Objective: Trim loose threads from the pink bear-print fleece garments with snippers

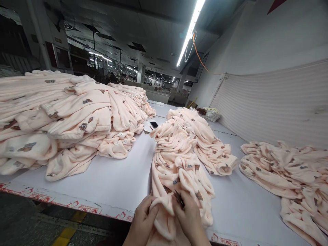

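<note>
Clamped in left hand (142,220) and right hand (190,218): near end of pink fleece garment (174,164), thumbs and fingers of both pinched shut on a rolled fold at front edge of white table (115,177); rest of garment stretched away across table, centre. Tall stack of like garments (64,116) at left, well apart; loose pile (294,171) at right; black phone (154,124) beyond, between stack and garment

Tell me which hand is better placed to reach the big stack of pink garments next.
Probably the left. The left hand pinches the pink garment on the side nearest the big stack, which lies to the left; the right hand would have to cross over.
</note>
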Demonstrator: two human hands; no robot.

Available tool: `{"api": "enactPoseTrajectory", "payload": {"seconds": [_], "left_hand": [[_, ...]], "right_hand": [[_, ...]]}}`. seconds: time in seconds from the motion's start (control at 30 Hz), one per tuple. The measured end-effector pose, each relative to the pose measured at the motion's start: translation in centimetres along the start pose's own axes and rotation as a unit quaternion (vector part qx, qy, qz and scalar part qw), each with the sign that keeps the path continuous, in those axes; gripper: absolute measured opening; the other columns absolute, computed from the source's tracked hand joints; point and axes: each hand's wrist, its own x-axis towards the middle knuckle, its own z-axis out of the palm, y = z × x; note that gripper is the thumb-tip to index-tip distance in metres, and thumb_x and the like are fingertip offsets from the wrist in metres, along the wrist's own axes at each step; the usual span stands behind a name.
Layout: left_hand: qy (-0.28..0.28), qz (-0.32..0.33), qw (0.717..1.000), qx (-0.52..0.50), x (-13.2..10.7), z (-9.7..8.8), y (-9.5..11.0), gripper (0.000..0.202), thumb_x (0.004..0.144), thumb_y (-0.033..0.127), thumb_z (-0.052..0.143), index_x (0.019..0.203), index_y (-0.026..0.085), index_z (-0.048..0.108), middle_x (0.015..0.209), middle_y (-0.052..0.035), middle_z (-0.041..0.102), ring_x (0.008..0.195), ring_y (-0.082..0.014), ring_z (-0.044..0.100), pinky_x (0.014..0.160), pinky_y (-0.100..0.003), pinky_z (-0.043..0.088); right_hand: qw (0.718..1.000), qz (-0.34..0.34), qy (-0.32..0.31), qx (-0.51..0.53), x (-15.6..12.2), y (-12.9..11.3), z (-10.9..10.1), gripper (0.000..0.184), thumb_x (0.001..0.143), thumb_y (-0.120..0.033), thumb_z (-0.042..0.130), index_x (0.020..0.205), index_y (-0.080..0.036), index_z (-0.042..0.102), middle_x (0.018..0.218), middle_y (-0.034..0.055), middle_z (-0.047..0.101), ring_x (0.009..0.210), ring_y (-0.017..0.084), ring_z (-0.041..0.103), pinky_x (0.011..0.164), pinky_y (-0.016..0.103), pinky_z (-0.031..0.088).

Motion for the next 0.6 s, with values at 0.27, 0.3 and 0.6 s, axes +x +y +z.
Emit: {"api": "enactPoseTrajectory", "payload": {"seconds": [0.27, 0.3, 0.6], "left_hand": [[-0.056, -0.086, 0.980, -0.171, 1.4, 1.0, 2.3, 0.030, 0.087, 0.040, 0.055, 0.088, 0.015, 0.070, 0.081, -0.0051, 0.071, 0.080, -0.0227, 0.061, 0.075, -0.031, 0.045], [-0.074, -0.102, 0.966, -0.227, 1.4, 1.1, 2.6, 0.029, 0.088, 0.038, 0.053, 0.094, 0.014, 0.071, 0.086, -0.0068, 0.072, 0.085, -0.0238, 0.063, 0.078, -0.032, 0.046], [-0.105, -0.151, 0.908, -0.376, 1.5, 1.5, 2.6, 0.032, 0.092, 0.030, 0.049, 0.110, 0.011, 0.067, 0.107, -0.0121, 0.072, 0.107, -0.0273, 0.062, 0.096, -0.038, 0.043]], "right_hand": [[1.000, -0.017, 0.018, 0.004, -0.6, 0.3, -0.8, 0.029, 0.074, -0.019, 0.052, 0.102, -0.023, 0.062, 0.097, 0.0049, 0.070, 0.091, 0.024, 0.064, 0.079, 0.034, 0.049], [0.999, 0.005, 0.041, -0.003, -0.1, 0.6, -0.8, 0.025, 0.076, -0.020, 0.049, 0.097, -0.022, 0.062, 0.094, 0.0056, 0.070, 0.088, 0.024, 0.064, 0.076, 0.034, 0.050], [1.000, 0.012, 0.021, -0.011, 1.0, -0.4, -2.4, 0.004, 0.076, -0.020, 0.055, 0.078, -0.024, 0.057, 0.079, -0.0003, 0.061, 0.072, 0.018, 0.062, 0.061, 0.027, 0.047]]}}
